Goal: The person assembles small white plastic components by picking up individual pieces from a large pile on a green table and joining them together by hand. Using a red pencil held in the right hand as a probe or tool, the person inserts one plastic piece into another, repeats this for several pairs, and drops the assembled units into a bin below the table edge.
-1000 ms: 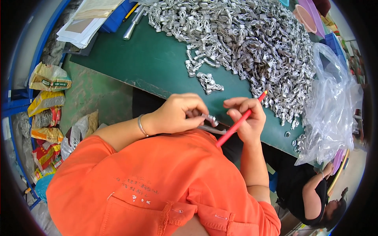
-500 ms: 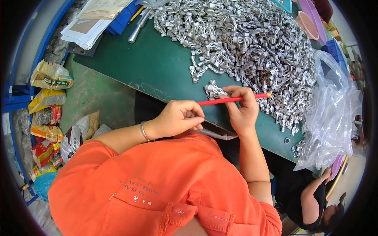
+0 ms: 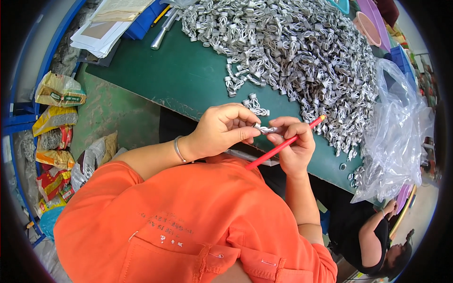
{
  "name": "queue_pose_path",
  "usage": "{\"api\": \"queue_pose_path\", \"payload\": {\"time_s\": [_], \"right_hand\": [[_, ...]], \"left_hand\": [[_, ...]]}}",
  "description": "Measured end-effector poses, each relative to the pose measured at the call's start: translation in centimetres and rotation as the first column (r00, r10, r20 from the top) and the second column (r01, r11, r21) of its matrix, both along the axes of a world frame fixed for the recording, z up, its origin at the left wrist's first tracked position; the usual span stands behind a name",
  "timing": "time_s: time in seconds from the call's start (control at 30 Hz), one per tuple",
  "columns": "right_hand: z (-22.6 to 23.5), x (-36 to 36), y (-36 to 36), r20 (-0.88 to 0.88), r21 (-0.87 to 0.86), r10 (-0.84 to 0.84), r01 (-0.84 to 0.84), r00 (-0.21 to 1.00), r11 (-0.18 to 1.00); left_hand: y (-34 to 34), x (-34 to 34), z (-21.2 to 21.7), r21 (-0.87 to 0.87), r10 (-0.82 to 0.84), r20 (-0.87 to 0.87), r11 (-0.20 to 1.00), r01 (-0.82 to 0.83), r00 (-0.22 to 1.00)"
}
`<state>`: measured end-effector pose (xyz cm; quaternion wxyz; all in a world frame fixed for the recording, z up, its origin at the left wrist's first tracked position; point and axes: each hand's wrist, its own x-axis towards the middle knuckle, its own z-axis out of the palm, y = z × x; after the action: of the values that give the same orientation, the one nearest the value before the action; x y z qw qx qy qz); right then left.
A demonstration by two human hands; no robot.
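Above the table's near edge, a small silver twisted metal loop piece (image 3: pixel 265 129) is pinched between my two hands. My left hand (image 3: pixel 224 129) is closed on its left end with thumb and fingers. The fingertips of my right hand (image 3: pixel 297 146) grip its other end. A red pencil-like stick (image 3: pixel 276 152) with a yellowish tip lies slantwise through my right hand, its lower end near my orange shirt. Just beyond my fingers, a few similar loop pieces (image 3: pixel 255 104) rest on the green table (image 3: pixel 165 78). A large pile of silver loop pieces (image 3: pixel 292 52) covers its far side.
A clear plastic bag (image 3: pixel 394 137) lies at the table's right. Papers (image 3: pixel 101 35), a blue bin (image 3: pixel 146 21) and a metal-handled tool (image 3: pixel 163 35) are at the far left. Printed sacks (image 3: pixel 59 89) stand left on the floor. Another person (image 3: pixel 365 231) sits at the right.
A loop piece from the small group is now between my hands. My left hand has let go of the red stick and moved up; the stick has tilted in my right hand.
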<state>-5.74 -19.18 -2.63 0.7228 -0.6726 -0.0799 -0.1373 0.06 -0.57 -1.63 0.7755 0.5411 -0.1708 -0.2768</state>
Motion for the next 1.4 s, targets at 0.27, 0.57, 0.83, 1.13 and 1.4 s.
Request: {"api": "queue_pose_path", "payload": {"time_s": [0.27, 0.57, 0.83, 1.13, 1.4], "right_hand": [[-0.2, -0.6, 0.6, -0.043, 0.176, -0.098, 0.104, 0.994, 0.979], [-0.2, -1.4, 0.7, -0.181, 0.200, -0.070, 0.107, 0.981, 0.974], [-0.7, -1.4, 0.4, -0.297, 0.234, 0.011, 0.062, 0.955, 0.970], [-1.5, 2.8, -1.1, 0.095, -0.630, -0.119, 0.152, 0.988, 0.762], [-1.8, 1.6, -1.4, -0.042, -0.426, -0.165, 0.132, 0.985, 0.895]], "left_hand": [[-0.3, 0.1, 0.1, 0.056, 0.029, 0.405, 0.997, -0.056, 0.914], [-0.1, -0.3, 0.0, 0.019, 0.034, 0.361, 0.999, -0.044, 0.932], [1.0, -0.2, 0.7, 0.158, -0.032, 0.567, 0.985, -0.071, 0.823], [2.3, -2.0, -3.0, 0.413, -0.313, 0.648, 0.910, 0.025, 0.695], [1.8, 0.1, -2.1, 0.360, -0.024, 0.104, 0.933, -0.016, 0.994]]}}
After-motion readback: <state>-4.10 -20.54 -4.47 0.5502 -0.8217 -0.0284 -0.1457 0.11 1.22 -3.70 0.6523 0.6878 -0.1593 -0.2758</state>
